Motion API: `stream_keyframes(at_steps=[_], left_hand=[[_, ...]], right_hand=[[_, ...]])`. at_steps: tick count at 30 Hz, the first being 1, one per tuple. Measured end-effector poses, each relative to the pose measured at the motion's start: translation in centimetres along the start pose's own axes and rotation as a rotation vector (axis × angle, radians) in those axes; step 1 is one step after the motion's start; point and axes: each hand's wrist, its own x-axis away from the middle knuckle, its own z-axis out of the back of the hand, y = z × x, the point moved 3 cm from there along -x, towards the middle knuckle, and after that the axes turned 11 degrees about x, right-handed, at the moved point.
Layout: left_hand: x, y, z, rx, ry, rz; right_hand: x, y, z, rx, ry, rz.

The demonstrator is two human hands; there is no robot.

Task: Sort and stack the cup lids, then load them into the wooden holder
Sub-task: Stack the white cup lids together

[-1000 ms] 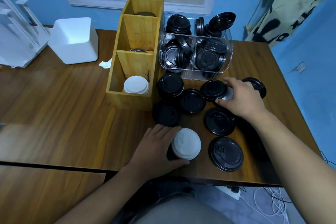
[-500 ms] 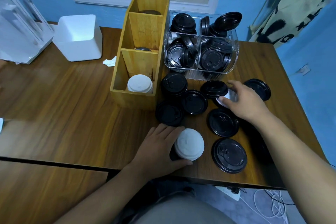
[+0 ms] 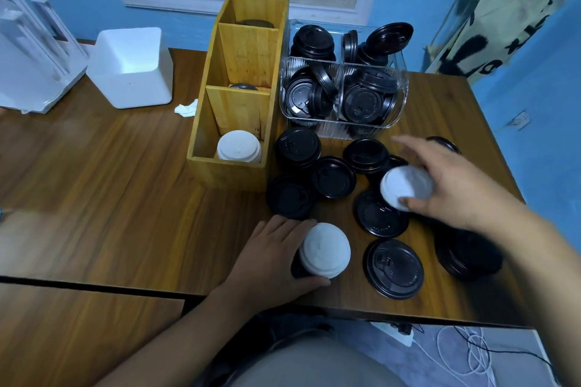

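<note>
My left hand grips a stack of lids with white ones on top, standing near the table's front edge. My right hand holds a single white lid lifted above the loose black lids that are spread over the table. The wooden holder stands upright behind them, with three compartments. Its nearest compartment holds a stack of white lids; dark lids show in the two farther ones. One large black lid lies flat to the right of the left hand's stack.
A clear plastic bin full of black lids stands right of the holder. A white box and crumpled tissue lie to the left. The table's front edge is close; cables lie on the floor below.
My right hand has picked a white lid out from among the black lids and lifted it toward me. My left hand has kept its hold on the stack.
</note>
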Motion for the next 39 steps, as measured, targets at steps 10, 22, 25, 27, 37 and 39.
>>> stream_keyframes(at_steps=[10, 22, 25, 27, 37, 39], left_hand=[[0.0, 0.0, 0.0, 0.004, 0.003, -0.012], [-0.1, -0.1, 0.0, 0.014, 0.001, -0.005], [0.0, -0.1, 0.0, 0.021, -0.001, 0.002], [0.0, -0.1, 0.0, 0.020, -0.004, 0.001], [0.0, -0.5, -0.4, 0.041, -0.009, 0.032], [0.0, -0.6, -0.5, 0.041, 0.002, 0.017]], right_hand=[[3.7, -1.2, -5.2, -0.093, 0.012, 0.130], [3.6, -1.4, -7.4, -0.106, 0.085, -0.101], [3.3, -1.5, -7.7, -0.071, 0.103, -0.113], [3.4, -2.0, -7.4, -0.116, 0.165, -0.098], [4.0, -8.1, -9.6, -0.180, 0.084, 0.438], [3.9, -8.1, -10.2, -0.171, 0.063, 0.438]])
